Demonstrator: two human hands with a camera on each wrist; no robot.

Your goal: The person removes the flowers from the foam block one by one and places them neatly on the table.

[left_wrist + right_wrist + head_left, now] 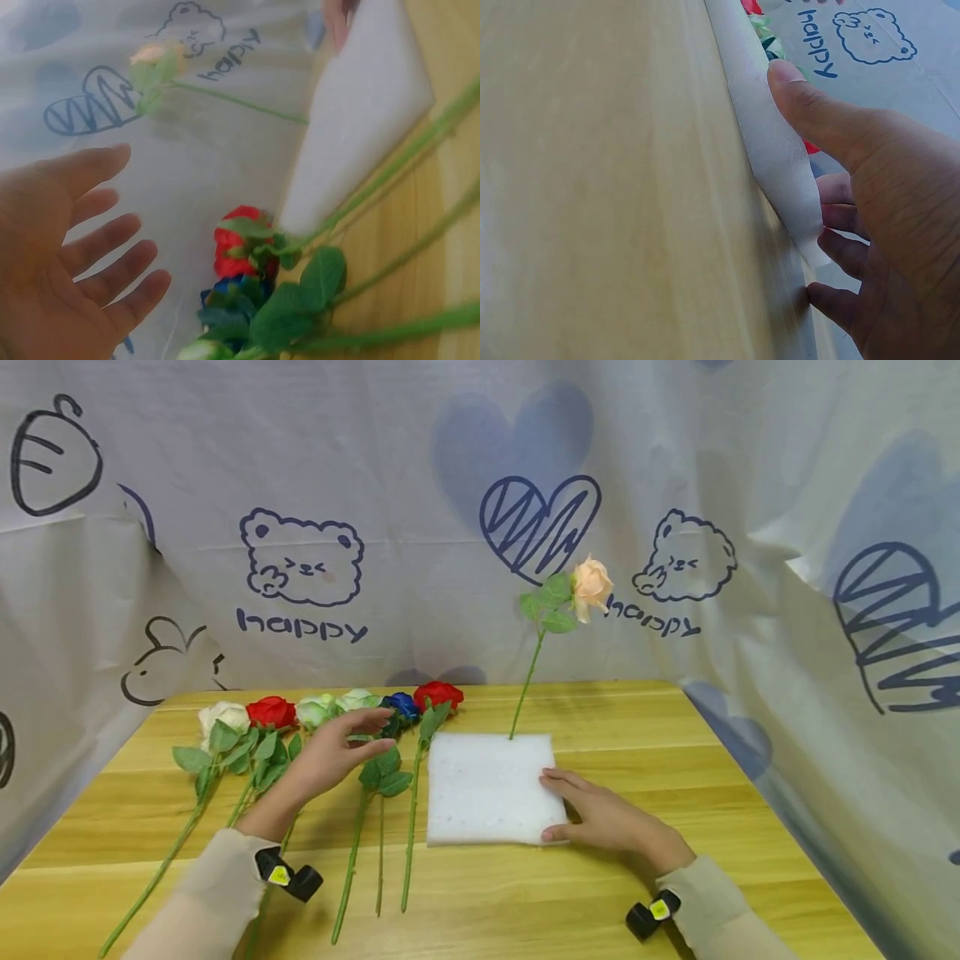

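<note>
A peach rose [592, 587] stands upright, slightly tilted, its green stem [527, 685] meeting the far edge of a white foam block [491, 789]. My right hand [611, 814] holds the block's right side, thumb at the near corner and fingers farther back along the edge. Over the roses on the table hovers my left hand [333, 758], fingers spread and holding nothing in the left wrist view. Under and around it lie a blue rose [403, 705], a red rose [438, 695] and white-green roses [318, 710]. Its forearm hides parts of some stems.
Farther left on the wooden table [615, 910] lie a white rose [225, 718] and another red rose [272, 712], stems toward the near side. A printed cloth [420, 610] hangs behind the table and along its sides.
</note>
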